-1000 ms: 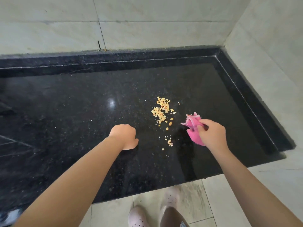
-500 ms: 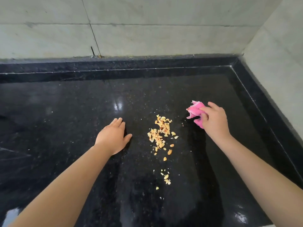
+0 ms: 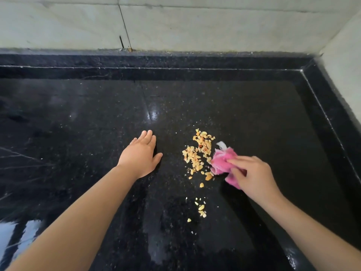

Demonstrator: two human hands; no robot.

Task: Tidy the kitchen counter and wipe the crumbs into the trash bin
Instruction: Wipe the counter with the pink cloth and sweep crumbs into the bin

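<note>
Head cam: the right hand (image 3: 254, 176) is gripping the bunched pink cloth (image 3: 222, 162), and it's now pressing right against the crumbs (image 3: 198, 153) on the black counter (image 3: 78, 133), where half a second ago it was hanging back by the far right. The left hand (image 3: 139, 155) is lying flat with fingers spread, just left of the pile, probably acting as a stop. A few stragglers are sitting nearer the edge, and no trash bin is showing.
</note>
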